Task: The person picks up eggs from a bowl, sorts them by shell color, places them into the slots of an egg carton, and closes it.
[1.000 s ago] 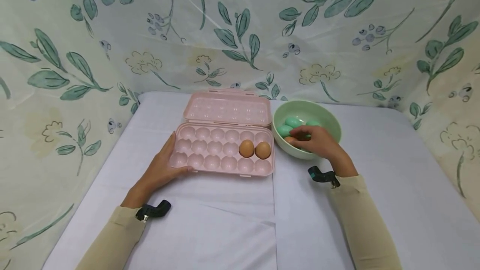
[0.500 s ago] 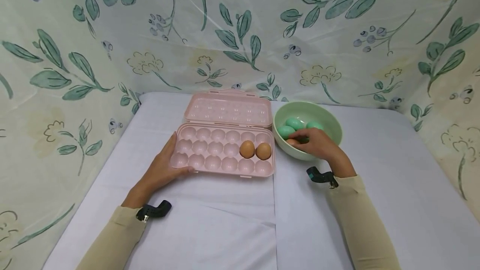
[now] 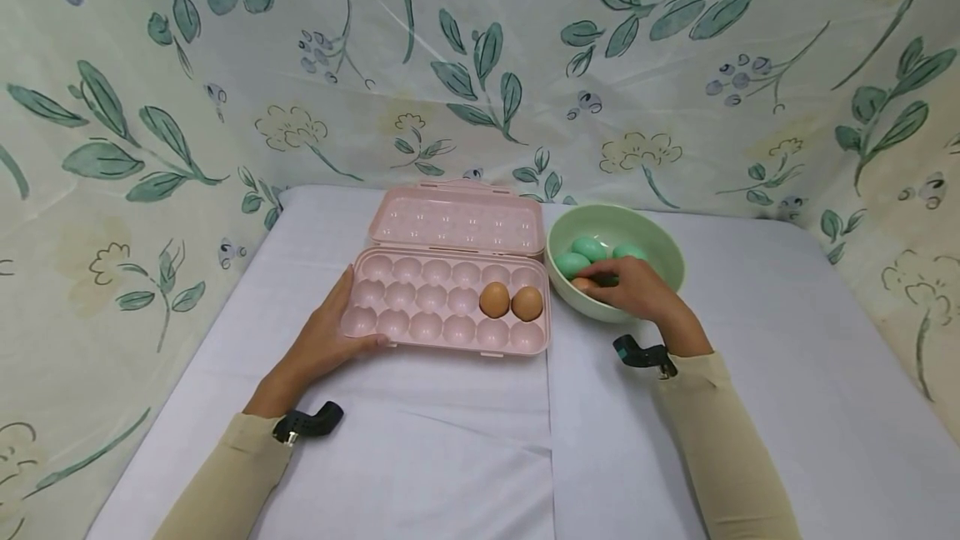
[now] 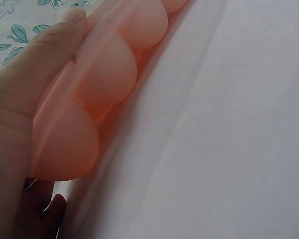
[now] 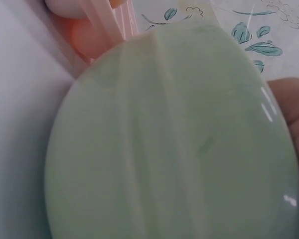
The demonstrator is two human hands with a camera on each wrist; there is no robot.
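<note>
A pink plastic egg box [image 3: 431, 298] lies with its lid [image 3: 457, 219] swung back. Two brown eggs [image 3: 527, 304] sit side by side in its middle row, at the right end. At the box's left end my left hand [image 3: 322, 340] grips the corner; the left wrist view has the thumb [image 4: 50, 55] over the rim and other fingers lower down. My right hand [image 3: 639, 288] reaches into a light green bowl [image 3: 660, 236], pinching a brown egg [image 3: 583, 283] that its fingers partly cover. The bowl's outer wall [image 5: 164, 139] hides most of that hand in the right wrist view.
Several green eggs [image 3: 588, 249] lie in the bowl around the right hand. Bowl and egg box stand close together on a white cloth [image 3: 450, 448]. Behind the table hangs a floral curtain [image 3: 420, 65].
The right hand's fingers have drawn in around the brown egg in the bowl, shifting slightly left. The left hand and egg box stay in place.
</note>
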